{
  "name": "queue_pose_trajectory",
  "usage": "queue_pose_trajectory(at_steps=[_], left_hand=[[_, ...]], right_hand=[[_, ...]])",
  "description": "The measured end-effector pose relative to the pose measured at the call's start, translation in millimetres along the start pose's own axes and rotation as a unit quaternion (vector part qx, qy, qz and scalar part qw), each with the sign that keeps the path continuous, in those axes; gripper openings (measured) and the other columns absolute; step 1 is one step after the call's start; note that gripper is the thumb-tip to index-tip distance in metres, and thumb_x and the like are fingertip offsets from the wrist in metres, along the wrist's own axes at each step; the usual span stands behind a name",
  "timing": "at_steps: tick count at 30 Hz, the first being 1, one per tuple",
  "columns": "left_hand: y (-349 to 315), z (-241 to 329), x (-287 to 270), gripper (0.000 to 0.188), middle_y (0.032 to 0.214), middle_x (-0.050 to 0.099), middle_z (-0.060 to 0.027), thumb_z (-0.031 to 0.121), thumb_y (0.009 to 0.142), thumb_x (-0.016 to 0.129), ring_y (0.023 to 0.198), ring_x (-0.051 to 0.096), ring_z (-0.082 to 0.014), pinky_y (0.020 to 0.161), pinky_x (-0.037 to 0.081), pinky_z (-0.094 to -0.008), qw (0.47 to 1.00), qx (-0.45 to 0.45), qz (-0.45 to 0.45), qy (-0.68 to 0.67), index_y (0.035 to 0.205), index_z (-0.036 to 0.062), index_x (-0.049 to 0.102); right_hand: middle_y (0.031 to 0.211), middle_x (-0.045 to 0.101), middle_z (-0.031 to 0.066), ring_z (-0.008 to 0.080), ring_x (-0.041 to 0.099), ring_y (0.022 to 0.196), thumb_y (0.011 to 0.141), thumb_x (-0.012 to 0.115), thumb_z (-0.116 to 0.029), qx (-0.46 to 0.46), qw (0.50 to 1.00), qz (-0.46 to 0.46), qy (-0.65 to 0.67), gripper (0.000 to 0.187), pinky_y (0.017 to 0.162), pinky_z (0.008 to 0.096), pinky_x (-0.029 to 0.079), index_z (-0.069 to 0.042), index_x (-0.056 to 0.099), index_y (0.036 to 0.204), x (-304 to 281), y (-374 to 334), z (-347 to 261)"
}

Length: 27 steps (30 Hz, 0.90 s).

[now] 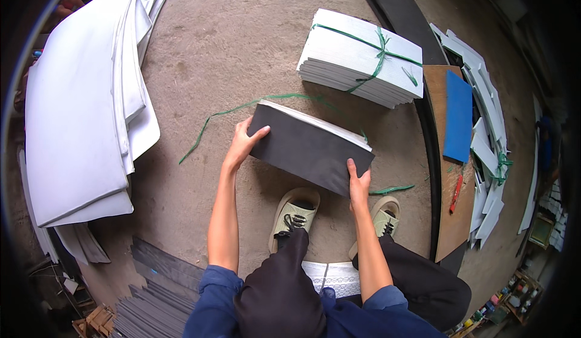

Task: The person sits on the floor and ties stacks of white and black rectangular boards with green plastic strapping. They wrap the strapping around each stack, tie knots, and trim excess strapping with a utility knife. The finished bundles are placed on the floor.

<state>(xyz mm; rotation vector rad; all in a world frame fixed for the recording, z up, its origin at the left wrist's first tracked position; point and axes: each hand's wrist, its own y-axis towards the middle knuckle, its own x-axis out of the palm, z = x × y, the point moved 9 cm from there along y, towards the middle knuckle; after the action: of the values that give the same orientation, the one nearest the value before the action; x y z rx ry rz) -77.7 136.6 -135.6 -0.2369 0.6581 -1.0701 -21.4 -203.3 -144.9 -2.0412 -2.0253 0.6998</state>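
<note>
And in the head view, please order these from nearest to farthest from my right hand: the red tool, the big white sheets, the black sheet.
1. Black sheet: held by the right hand.
2. Red tool: rightward, on the brown board.
3. Big white sheets: far left.

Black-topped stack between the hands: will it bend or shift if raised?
The black-topped stack will probably stay fairly stiff, since its top looks flat and unsagging. Its layers might slide, as the green twine doesn't cross its top.
</note>
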Motion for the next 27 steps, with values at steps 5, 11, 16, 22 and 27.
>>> queue_pose_trajectory(at_steps=[5,11,16,22,27], left_hand=[[8.0,29.5,-30.0,0.083,0.123,0.035,-0.0202,0.056,0.069,0.061,0.117,0.038,-0.0294,0.097,0.032,-0.0370,1.000,-0.001,-0.001,-0.015,0.124,-0.0022,0.042],[-19.8,-19.4,-15.7,0.081,0.121,0.038,-0.0225,0.053,0.070,0.061,0.114,0.041,-0.0291,0.096,0.034,-0.0367,0.996,-0.079,-0.041,-0.029,0.124,-0.0042,0.041],[-58.8,-43.7,-14.1,0.080,0.122,0.037,-0.0201,0.050,0.071,0.063,0.115,0.040,-0.0275,0.097,0.032,-0.0354,0.991,-0.091,-0.005,-0.098,0.125,-0.0046,0.039],[-36.4,30.1,-52.3,0.085,0.123,0.036,-0.0185,0.050,0.070,0.064,0.115,0.039,-0.0271,0.097,0.032,-0.0356,0.989,0.053,0.072,-0.115,0.128,-0.0038,0.034],[38.6,-15.5,-61.0,0.092,0.129,0.030,-0.0206,0.054,0.066,0.065,0.119,0.036,-0.0292,0.098,0.031,-0.0368,0.991,-0.003,0.095,-0.098,0.130,-0.0034,0.032]], right_hand=[[0.113,0.053,0.0161,0.0243,0.051,0.105,0.080,0.062,-0.033,-0.057,0.997,-0.048,-0.028,0.058,0.091,0.0312,0.036,0.003,0.041,0.121,27.8,17.6,-66.3],[0.106,0.057,0.0163,0.0231,0.055,0.099,0.076,0.066,-0.036,0.071,0.994,-0.051,-0.059,0.059,0.086,0.0306,0.040,0.005,0.046,0.112,11.7,6.1,-29.3],[0.103,0.058,0.0169,0.0235,0.057,0.094,0.073,0.068,-0.039,0.054,0.993,-0.054,-0.093,0.061,0.083,0.0305,0.042,0.006,0.048,0.110,4.7,-10.8,-34.3],[0.105,0.057,0.0192,0.0259,0.056,0.099,0.072,0.066,-0.046,-0.080,0.990,-0.061,-0.101,0.070,0.086,0.0322,0.041,0.005,0.045,0.115,37.9,29.8,-90.1],[0.111,0.055,0.0199,0.0281,0.052,0.105,0.075,0.059,-0.052,-0.079,0.983,-0.086,-0.142,0.073,0.090,0.0339,0.038,0.006,0.045,0.117,89.9,80.9,-63.5]])
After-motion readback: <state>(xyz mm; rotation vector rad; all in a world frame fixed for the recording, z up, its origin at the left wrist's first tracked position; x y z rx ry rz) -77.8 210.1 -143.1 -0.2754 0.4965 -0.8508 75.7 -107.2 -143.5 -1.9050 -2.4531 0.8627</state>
